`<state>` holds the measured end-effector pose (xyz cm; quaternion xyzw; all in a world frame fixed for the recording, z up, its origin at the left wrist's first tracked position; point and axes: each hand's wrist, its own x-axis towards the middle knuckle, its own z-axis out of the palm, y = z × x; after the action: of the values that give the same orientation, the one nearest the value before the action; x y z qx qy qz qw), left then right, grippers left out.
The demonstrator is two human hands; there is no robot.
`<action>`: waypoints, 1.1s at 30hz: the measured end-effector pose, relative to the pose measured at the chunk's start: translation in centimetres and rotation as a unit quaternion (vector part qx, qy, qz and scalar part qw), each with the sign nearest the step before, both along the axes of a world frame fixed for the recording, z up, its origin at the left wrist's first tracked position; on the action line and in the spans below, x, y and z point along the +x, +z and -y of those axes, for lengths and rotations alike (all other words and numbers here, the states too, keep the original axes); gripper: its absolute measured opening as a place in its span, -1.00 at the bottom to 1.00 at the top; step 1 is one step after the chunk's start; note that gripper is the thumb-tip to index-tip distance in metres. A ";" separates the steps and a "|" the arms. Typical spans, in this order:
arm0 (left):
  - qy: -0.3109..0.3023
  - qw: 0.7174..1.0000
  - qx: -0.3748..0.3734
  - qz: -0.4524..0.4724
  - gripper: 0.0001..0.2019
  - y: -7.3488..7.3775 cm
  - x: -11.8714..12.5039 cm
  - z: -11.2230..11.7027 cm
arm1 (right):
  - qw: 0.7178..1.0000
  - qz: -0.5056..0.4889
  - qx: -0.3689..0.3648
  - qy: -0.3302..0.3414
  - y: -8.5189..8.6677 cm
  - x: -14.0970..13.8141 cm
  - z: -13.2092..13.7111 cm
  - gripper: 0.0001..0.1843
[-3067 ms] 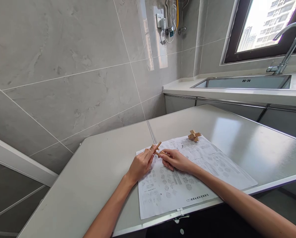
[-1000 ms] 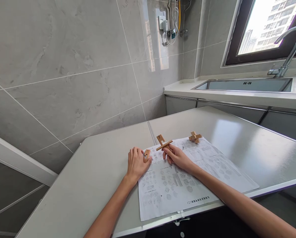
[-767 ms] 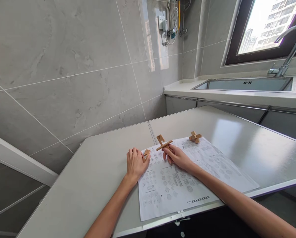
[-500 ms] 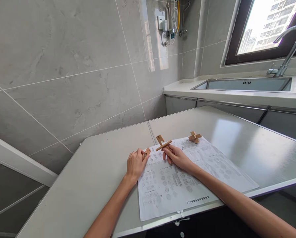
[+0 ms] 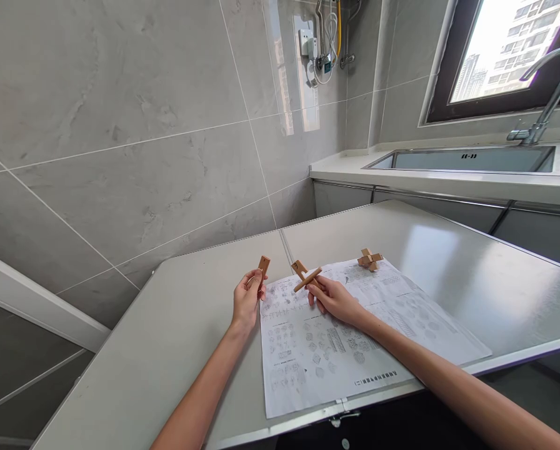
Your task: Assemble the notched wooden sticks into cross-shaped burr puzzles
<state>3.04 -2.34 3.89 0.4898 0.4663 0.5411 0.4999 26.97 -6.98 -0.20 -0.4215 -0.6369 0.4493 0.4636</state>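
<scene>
My left hand [image 5: 248,297] is raised at the left edge of the printed sheet, closed around a small flat wooden puzzle piece [image 5: 264,265] that stands up from the fingers. In my right hand [image 5: 332,297], over the sheet's upper part, two wooden puzzle pieces [image 5: 307,279] are pinched together. They cross, one a notched flat piece with a dark mark, the other a narrow bar; my fingers hide their near ends. Beneath both pieces lies the instruction sheet [image 5: 317,387], covered with small printed diagrams.
An interlocked wooden puzzle cluster [image 5: 369,259] rests at the sheet's top right corner. The folding table [image 5: 190,350] has a seam and a metal-edged front. Behind it are a tiled wall [image 5: 167,156], a counter with a sink [image 5: 472,160] and a faucet [image 5: 549,94].
My left hand has lifted from the sheet and moved left, turning its wooden piece upright. My right hand has tilted its crossed pieces slightly and lowered them a little.
</scene>
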 end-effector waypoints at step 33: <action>-0.223 0.972 -0.014 -0.069 -0.46 1.8 1.4 2.3 | 0.987 0.077 0.056 0.133 1.4 -0.1 1.1 -0.67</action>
<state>4.43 -4.67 5.65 0.6103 0.3864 0.3747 0.5812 26.87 -8.11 1.19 -0.3398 -0.7450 0.4367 0.3727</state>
